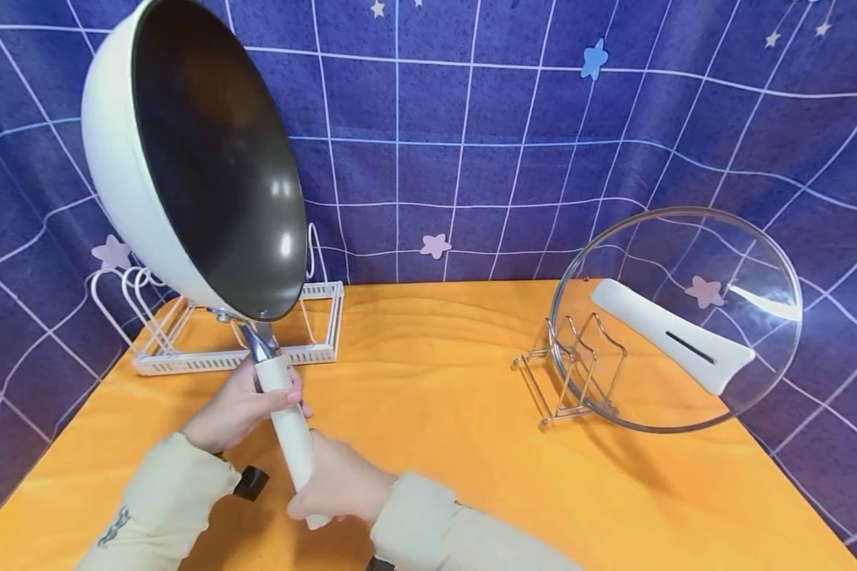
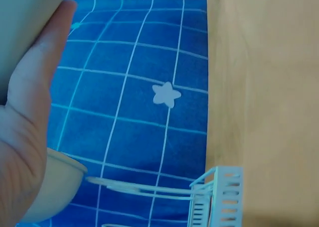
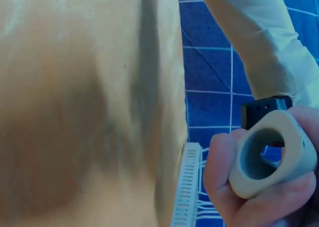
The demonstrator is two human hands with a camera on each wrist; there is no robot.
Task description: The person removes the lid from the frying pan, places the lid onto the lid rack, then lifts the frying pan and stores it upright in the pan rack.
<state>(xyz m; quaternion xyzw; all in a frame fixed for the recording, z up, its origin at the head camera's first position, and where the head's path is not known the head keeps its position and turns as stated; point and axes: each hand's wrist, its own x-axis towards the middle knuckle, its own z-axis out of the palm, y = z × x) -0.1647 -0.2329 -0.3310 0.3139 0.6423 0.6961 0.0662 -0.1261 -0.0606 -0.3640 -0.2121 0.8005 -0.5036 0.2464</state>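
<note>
A large frying pan (image 1: 217, 159), white outside and dark inside, is held up at the left in the head view, tilted with its bowl high and its inside facing right. My left hand (image 1: 246, 400) grips the upper part of its white handle, close below the metal joint. Lower down, my right hand (image 1: 343, 480) holds the handle near its end. In the right wrist view, fingers (image 3: 271, 199) curl round the handle's hollow end (image 3: 271, 157). The left wrist view shows part of the left hand (image 2: 27, 122) against the handle and part of the white pan (image 2: 57, 187).
Behind the pan stands a white wire rack (image 1: 221, 361) on the orange tablecloth (image 1: 428, 381). At the right, a small metal wire stand (image 1: 571, 396) bears a glass lid (image 1: 643, 396) upright, with a white handle (image 1: 674, 337). A blue gridded curtain (image 1: 486, 174) hangs behind.
</note>
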